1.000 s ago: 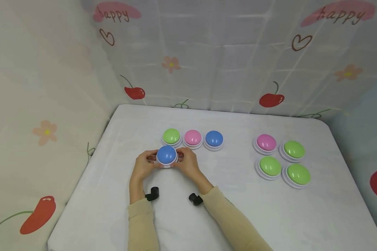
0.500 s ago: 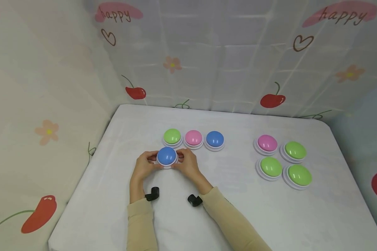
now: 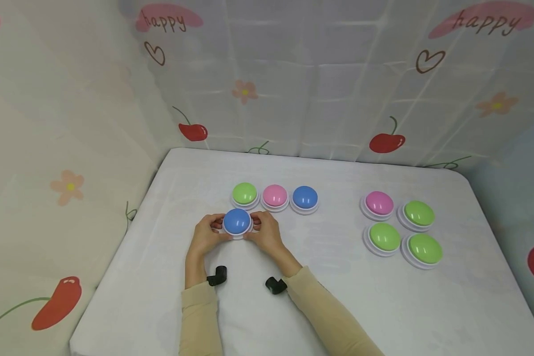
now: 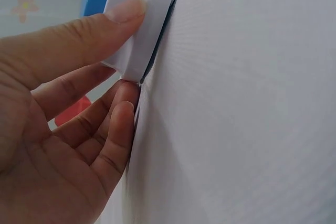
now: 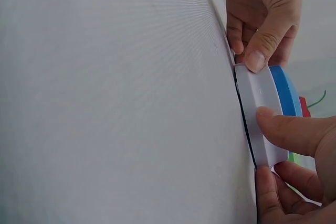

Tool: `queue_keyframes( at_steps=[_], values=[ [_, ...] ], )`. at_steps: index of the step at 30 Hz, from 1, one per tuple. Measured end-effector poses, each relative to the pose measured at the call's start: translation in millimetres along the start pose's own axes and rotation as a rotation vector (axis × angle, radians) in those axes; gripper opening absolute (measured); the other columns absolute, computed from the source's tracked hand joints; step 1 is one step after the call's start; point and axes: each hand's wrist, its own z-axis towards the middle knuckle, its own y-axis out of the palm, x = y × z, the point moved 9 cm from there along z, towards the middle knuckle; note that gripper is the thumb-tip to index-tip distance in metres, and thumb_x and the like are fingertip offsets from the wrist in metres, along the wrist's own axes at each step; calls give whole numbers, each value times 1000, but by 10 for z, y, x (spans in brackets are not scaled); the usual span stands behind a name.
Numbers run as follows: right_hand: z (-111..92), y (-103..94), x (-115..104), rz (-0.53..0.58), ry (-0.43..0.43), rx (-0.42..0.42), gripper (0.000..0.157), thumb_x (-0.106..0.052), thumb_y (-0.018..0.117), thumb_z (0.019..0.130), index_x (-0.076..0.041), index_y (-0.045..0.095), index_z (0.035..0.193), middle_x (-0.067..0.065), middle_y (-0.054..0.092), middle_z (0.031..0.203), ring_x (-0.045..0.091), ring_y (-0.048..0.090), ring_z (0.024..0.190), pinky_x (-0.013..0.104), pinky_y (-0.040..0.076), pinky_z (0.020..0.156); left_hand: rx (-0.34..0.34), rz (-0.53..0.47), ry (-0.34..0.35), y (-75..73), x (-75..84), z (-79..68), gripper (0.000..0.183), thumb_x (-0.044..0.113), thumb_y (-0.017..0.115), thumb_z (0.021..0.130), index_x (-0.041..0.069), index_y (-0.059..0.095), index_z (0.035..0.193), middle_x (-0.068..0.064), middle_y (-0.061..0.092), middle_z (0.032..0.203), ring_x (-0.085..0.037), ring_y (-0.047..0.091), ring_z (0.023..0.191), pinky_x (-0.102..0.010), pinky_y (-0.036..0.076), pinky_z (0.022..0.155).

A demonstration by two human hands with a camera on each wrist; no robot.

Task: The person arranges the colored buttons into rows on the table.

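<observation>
A blue push button [image 3: 237,221] with a round white base is held between both hands, left of the table's middle. My left hand [image 3: 206,235] grips its left side, and my right hand [image 3: 267,233] grips its right side. Seen in the left wrist view, the thumb presses on the white base [image 4: 152,24] while the fingers curl low at its edge. In the right wrist view both thumbs lie on the base's near side, and its underside is at the tabletop. Just behind stand a green button [image 3: 244,193], a pink button [image 3: 275,196] and another blue button [image 3: 305,197] in a row.
Further right on the white table [image 3: 338,306] stands a group of one magenta button [image 3: 379,203] and three green buttons [image 3: 384,237]. Behind the table hangs a patterned curtain [image 3: 302,99]. Black wrist cameras [image 3: 217,276] sit at both cuffs.
The held blue button sits very slightly nearer the person than a second ago. Both hands keep their hold on it, and the other buttons stay where they were.
</observation>
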Motion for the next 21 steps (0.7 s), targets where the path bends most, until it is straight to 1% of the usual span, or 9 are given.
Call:
queue_keyframes(
  at_steps=[3, 8, 16, 21],
  values=[
    [0, 5, 16, 3, 5, 1, 55, 0, 85, 67, 4, 62, 117, 17, 60, 106, 27, 63, 97, 29, 58, 85, 0, -6, -3, 5, 1, 0, 67, 0, 87, 64, 1, 62, 126, -16, 63, 109, -25, 57, 97, -25, 46, 80],
    [1, 7, 26, 3, -4, 4, 56, 2, 85, 66, 4, 62, 117, 17, 61, 106, 26, 64, 96, 29, 58, 84, 0, 8, -3, 7, 9, -2, 67, 1, 87, 64, 1, 62, 126, -16, 63, 108, -25, 57, 96, -26, 46, 79],
    [-17, 3, 3, 14, -21, -3, 56, 4, 83, 68, 5, 61, 119, 18, 60, 107, 27, 63, 98, 28, 58, 86, 0, 29, -25, 17, 27, -22, 66, 1, 87, 65, 1, 61, 126, -15, 62, 108, -25, 56, 96, -28, 47, 80],
    [-30, -9, -15, 7, -25, -2, 55, 5, 81, 69, 6, 61, 120, 18, 60, 108, 27, 63, 99, 28, 58, 86, 6, 35, -25, 22, 22, -27, 67, 3, 88, 64, 2, 61, 125, -15, 63, 108, -26, 57, 96, -32, 49, 82]
  ],
)
